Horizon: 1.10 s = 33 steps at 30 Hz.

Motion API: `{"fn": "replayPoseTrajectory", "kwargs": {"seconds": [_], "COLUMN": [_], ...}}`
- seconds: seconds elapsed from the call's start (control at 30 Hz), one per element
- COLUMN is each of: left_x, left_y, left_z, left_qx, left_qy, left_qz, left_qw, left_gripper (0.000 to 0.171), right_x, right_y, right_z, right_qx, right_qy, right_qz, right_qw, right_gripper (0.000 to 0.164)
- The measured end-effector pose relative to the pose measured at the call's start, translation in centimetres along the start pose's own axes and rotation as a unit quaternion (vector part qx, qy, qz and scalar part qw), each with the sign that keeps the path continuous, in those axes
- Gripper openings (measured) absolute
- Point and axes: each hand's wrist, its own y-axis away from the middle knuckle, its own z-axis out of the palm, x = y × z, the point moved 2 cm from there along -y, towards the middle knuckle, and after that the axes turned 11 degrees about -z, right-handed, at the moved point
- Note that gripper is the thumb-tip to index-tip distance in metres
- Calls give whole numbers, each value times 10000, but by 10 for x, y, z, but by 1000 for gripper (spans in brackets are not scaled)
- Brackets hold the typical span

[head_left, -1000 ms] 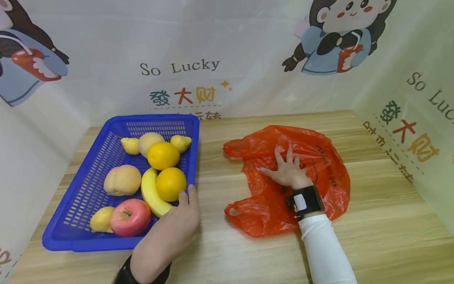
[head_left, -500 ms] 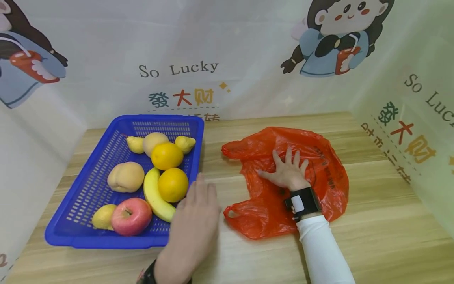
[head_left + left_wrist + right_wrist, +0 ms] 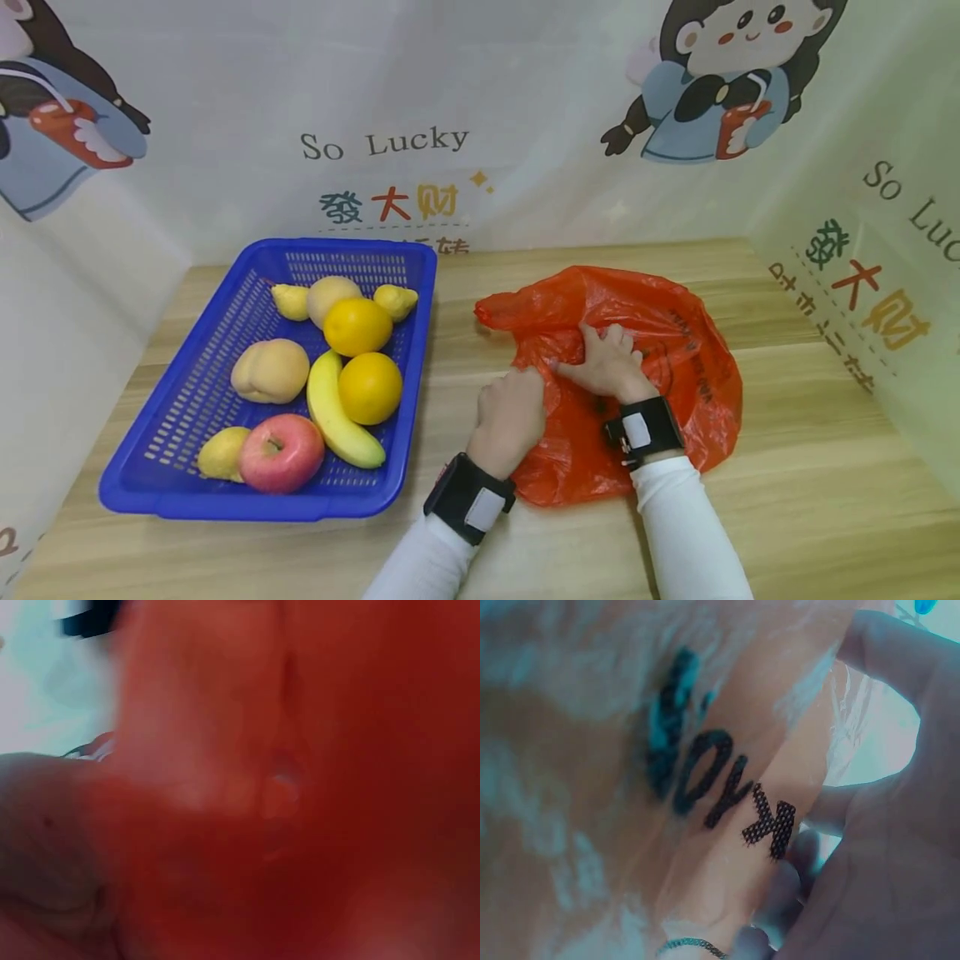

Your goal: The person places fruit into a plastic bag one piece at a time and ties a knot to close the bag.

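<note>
A thin, crinkled red plastic bag (image 3: 686, 358) lies beneath your hands: your left hand (image 3: 510, 415) clenches its left edge, while your right hand (image 3: 609, 367) rests mid-bag, fingers bent, whether pinching I cannot tell. Left of it, a perforated blue basket (image 3: 240, 507) holds rounded fruit (image 3: 281, 452) on the wood-grain table (image 3: 817, 475).

The left forearm (image 3: 423, 558) slants toward 1 o'clock and the right forearm (image 3: 693, 533) toward 11. The left hand (image 3: 510, 417) is balled up, knuckles pointing to 1 o'clock. At about 2 o'clock from it lies the right hand (image 3: 611, 367), its back uppermost, fingers (image 3: 614, 337) bent, thumb (image 3: 573, 372) stretching toward 10 o'clock, apart from the forefinger (image 3: 589, 335)
</note>
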Motion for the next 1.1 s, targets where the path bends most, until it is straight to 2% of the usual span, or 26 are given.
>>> {"fn": "replayPoseTrajectory", "kwargs": {"seconds": [0.13,0.23,0.33,0.4,0.47,0.6,0.7,0.9,1.0,1.1], "left_x": [-2,-5,-8,-8,-6,-2,-1,-2,-3,-5], "left_y": [-7,-13,-17,-20,-23,-24,-21,-18,-18,-20], "left_z": [11,15,19,22,25,30,32,36,36,34], "left_qx": [186,462,431,138,-444,-1742,-2298,-2770,-2650,-2443], "left_qy": [212,266,357,380,380,450,404,551,501,267], "left_qz": [-19,96,244,436,641,997,1091,927,791,721], "left_qw": [9996,9985,9981,9982,9962,9786,9663,9548,9597,9667], "left_gripper": [10,16,24,31,43,70,77,75,74,76], "right_x": [3,2,3,4,6,7,7,4,0,-6], "right_y": [-1,-1,1,3,4,5,8,17,20,22], "right_z": [1,0,-3,-6,-9,-14,-20,-34,-37,-38], "right_qx": [-27,59,155,268,354,517,759,1638,2019,2156], "right_qy": [-814,-1183,-1305,-1390,-1467,-1652,-1618,-1290,-977,-791], "right_qz": [-180,-394,-497,-490,-444,-363,-249,-202,-326,-493], "right_qw": [9965,9922,9901,9887,9875,9842,9836,9778,9740,9720], "right_gripper": [72,43,20,18,23,30,30,22,26,24]}}
